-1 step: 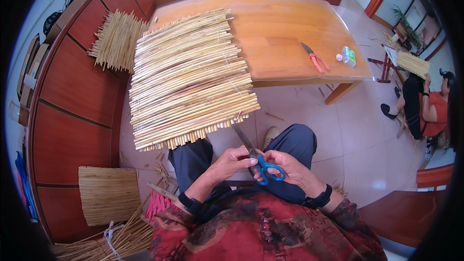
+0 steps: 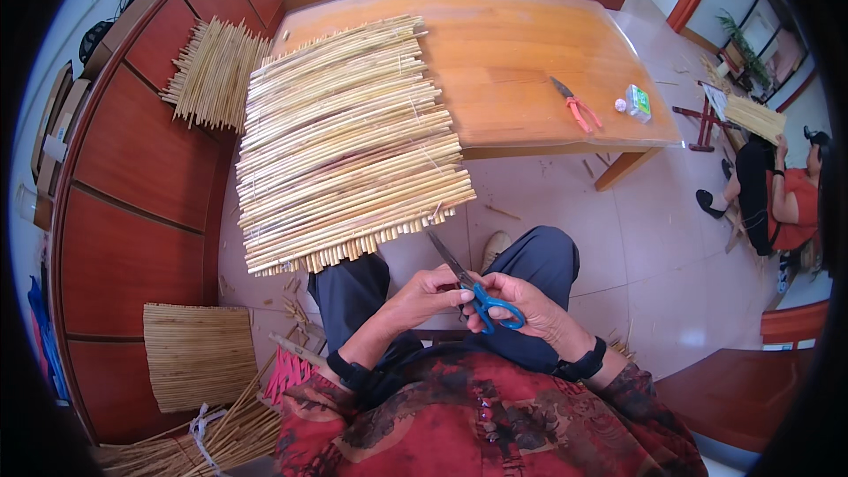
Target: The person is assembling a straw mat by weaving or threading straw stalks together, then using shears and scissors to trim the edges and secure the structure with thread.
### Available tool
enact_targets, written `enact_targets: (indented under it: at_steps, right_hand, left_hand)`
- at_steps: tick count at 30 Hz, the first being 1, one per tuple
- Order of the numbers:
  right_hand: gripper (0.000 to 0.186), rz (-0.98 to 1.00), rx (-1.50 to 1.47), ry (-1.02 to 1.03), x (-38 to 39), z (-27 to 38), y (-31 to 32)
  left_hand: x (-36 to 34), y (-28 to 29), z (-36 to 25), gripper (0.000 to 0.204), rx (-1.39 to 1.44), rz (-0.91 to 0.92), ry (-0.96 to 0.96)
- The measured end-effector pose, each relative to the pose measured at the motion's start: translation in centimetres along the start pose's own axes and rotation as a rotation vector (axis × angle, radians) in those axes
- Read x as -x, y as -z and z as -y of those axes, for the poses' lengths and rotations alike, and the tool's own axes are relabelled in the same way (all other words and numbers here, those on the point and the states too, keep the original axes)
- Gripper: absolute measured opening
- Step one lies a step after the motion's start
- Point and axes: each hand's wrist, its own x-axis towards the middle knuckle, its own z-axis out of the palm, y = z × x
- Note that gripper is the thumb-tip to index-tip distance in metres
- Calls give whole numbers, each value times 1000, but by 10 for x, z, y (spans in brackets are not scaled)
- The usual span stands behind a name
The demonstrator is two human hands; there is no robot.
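My right hand (image 2: 528,307) is closed around the blue handles of a pair of scissors (image 2: 488,305), held above my lap. Their dark blades point up and left, toward the near edge of a mat of thin reed sticks (image 2: 349,141). Close against the scissors, my left hand (image 2: 428,293) has its thumb and fingers pinched together; what lies between them is too small to make out. The mat rests on the left part of the wooden table (image 2: 521,44) and juts out past its near edge. Fine ties cross the sticks.
On the table's right lie red-handled pliers (image 2: 576,106) and a small clear box (image 2: 637,102). Red cabinets (image 2: 141,155) line the left, with a stick bundle (image 2: 215,72), another mat (image 2: 197,356) and loose reeds (image 2: 238,437). A seated person (image 2: 786,199) holds a mat at right.
The scissors' blue handle loops have drawn slightly closer together, and my left fingertips have shifted a little to the right. The mat and table things stay put.
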Motion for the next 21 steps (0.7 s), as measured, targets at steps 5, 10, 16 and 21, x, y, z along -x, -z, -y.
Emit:
enact_targets:
  at_steps: [5,10,16,21]
  right_hand:
    - [44,-193,107,63,2,0,3]
    - [43,-261,271,92,11,5,17]
    - [42,-224,397,17,3,8,19]
    - [41,-231,387,41,1,5,26]
  left_hand:
    - [-3,7,14,21,48,-311,-3]
    - [-4,44,68,28,-93,-696,61]
    - [-34,45,90,40,-16,-735,-39]
    - [-39,43,75,41,-22,-598,83]
